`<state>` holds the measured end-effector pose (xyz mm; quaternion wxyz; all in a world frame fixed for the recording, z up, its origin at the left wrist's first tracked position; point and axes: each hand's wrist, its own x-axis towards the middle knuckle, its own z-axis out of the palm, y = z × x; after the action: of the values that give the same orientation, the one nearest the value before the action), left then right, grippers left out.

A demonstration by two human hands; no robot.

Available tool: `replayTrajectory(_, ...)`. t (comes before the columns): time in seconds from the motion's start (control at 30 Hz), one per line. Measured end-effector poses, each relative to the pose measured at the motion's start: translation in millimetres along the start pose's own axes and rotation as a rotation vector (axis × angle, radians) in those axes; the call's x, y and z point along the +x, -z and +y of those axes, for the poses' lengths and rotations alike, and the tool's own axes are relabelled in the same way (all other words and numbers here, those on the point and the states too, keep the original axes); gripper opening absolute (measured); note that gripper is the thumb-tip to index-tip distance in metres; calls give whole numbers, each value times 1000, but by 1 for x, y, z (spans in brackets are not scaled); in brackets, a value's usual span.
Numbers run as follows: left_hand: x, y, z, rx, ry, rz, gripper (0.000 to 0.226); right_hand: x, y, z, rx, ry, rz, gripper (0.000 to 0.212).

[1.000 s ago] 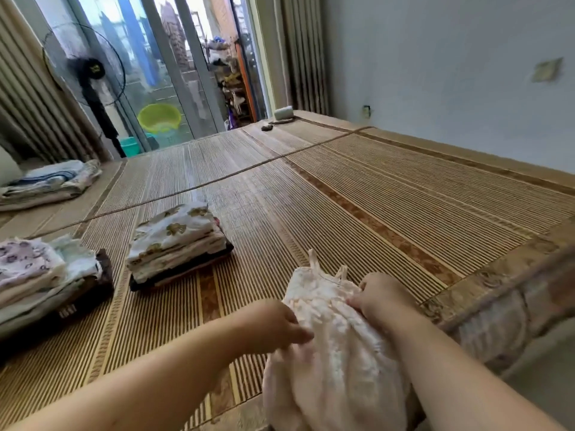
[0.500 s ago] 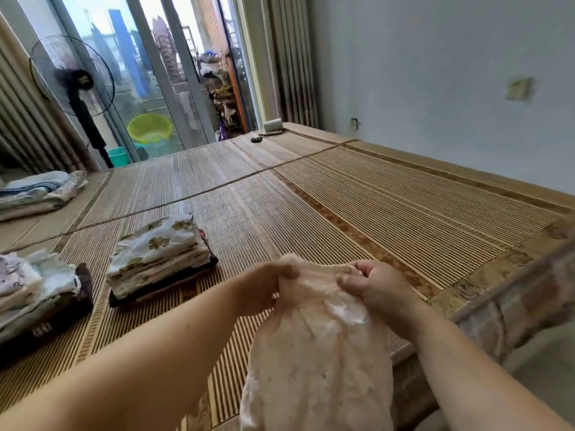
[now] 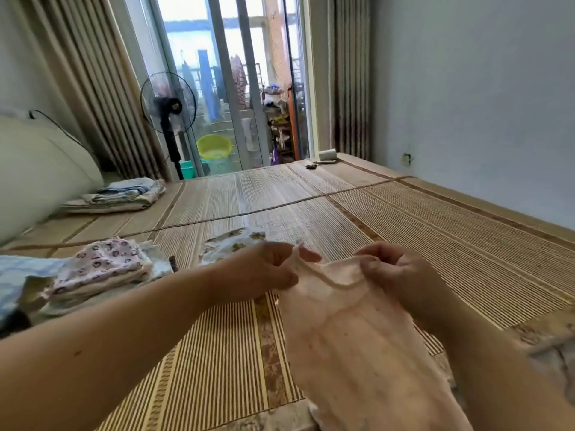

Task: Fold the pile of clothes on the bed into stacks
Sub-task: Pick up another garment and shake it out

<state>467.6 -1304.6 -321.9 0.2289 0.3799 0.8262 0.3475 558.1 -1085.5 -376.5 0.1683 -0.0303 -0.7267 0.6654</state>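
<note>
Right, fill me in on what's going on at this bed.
A person is folding laundry. The left hand and right hand pinch the top edge of a pale pink garment, holding it up over the bamboo mat, not yet folded. Folded stacks already lie on the mat to the left: a pink-print stack and a floral stack partly behind the left hand.
</note>
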Motion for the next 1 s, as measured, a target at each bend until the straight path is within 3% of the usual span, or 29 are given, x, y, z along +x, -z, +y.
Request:
replayTrajectory(0.03, -9, 2, 3, -21, -9, 33, 33, -3, -13, -9, -3, 1, -70, 14)
replayTrajectory(0.1, -24, 7, 8, 26, -31, 98, 28, -10, -40, -24, -73, -29, -267, 55)
replayTrajectory(0.13, -32, 9, 11, 75, -36, 126, 24, -15, -57, -32, -150, -26, -354, 56)
replayTrajectory(0.2, -49, 17, 15, 188, -49, 184, 16, -19, -85, -45, -283, 43, -441, 23)
replayTrajectory(0.23, -56, 21, 18, 235, -62, 220, 14, -18, -92, -52, -338, 91, -422, 12)
replayTrajectory(0.33, -84, 35, 19, 354, -82, 280, 14, -14, -104, -85, -365, 160, -405, 14)
replayTrajectory(0.5, -115, 40, 4, 334, -34, 128, 16, -17, -105, -139, -271, 214, -497, 6)
replayTrajectory(0.63, -133, 51, -10, 213, -27, 214, 16, -19, -98, -160, -373, 291, -414, 21)
replayTrajectory(0.7, -145, 65, -18, 230, 50, 250, 18, -19, -91, -165, -356, 254, -395, 25)
replayTrajectory(0.8, -164, 85, -28, 261, 95, 320, 20, -17, -80, -165, -243, 156, -398, 11)
replayTrajectory(0.9, -177, 103, -33, 203, 80, 391, 22, -12, -74, -161, -321, 154, -472, 43)
replayTrajectory(1.0, -187, 117, -29, 370, 111, 414, 25, -6, -75, -164, -416, 110, -497, 55)
